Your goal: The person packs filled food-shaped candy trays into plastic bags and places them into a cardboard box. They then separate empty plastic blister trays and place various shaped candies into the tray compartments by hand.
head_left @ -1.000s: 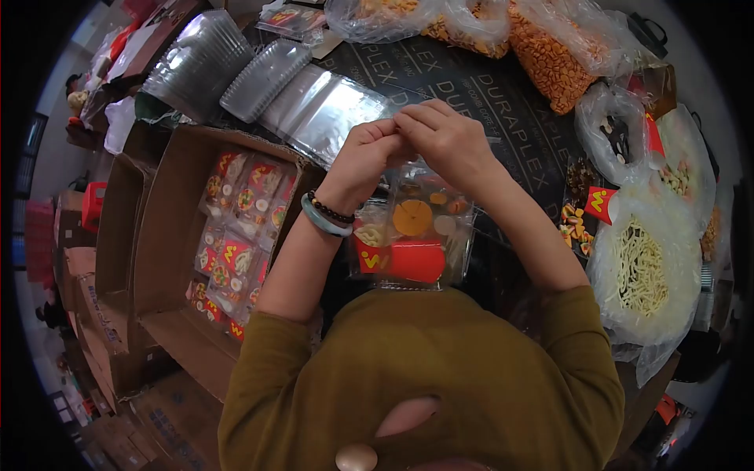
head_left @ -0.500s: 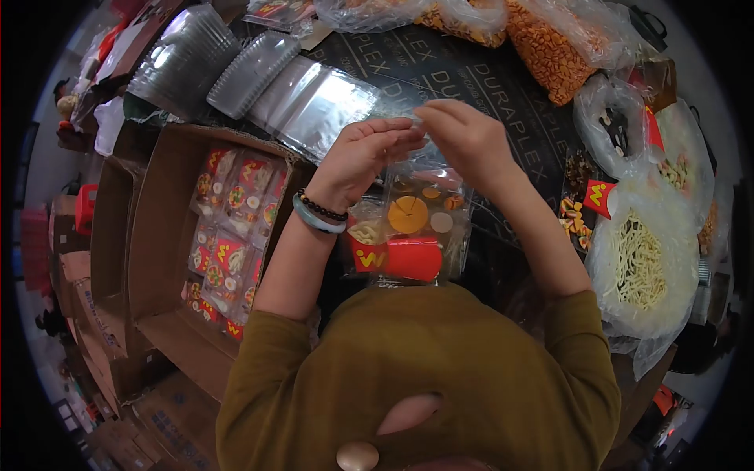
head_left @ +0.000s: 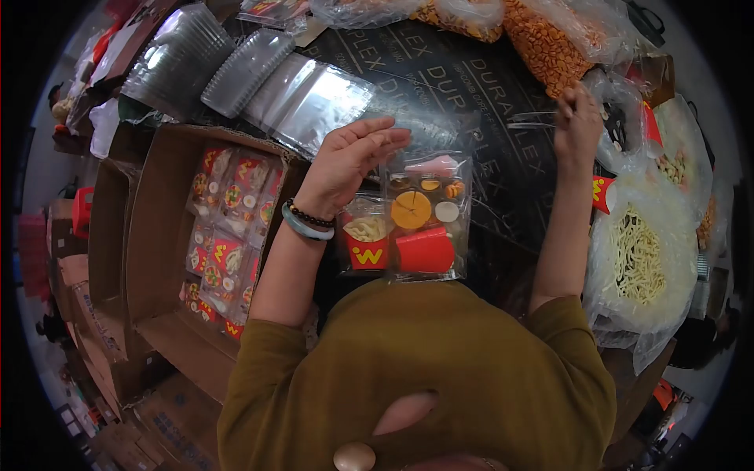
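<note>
In the lower middle of the frame, right before the brown shirt point(head_left: 416, 337), a clear pack point(head_left: 463, 235) is lying with an orange disc point(head_left: 411, 209), a red piece point(head_left: 425, 255) and a pink piece point(head_left: 434, 166) showing inside. At its left side a small red carton of fries point(head_left: 367, 245) is showing; I cannot tell whether it is belonging to the same pack. I cannot tell either whether the cover is closed; if it is not, a push from the shirt or a wrist could be tilting the pack and mixing the small pieces.

Above its upper left corner, the left hand point(head_left: 345, 157) is hovering half open, fingers loosely bent, and it seems to be holding nothing. If it is dropping too low, its bracelet point(head_left: 309, 228) could be catching the pack's edge.

In the upper right, the right hand point(head_left: 579, 125) is pinching a thin clear piece point(head_left: 534, 120) between closed fingers. Being so light, this piece could be clinging to the skin or slipping onto the dark board point(head_left: 510, 169), where it would be hard to notice. The bag of orange pieces point(head_left: 542, 51) is standing close by, so a careless knock could be spilling it.
</note>
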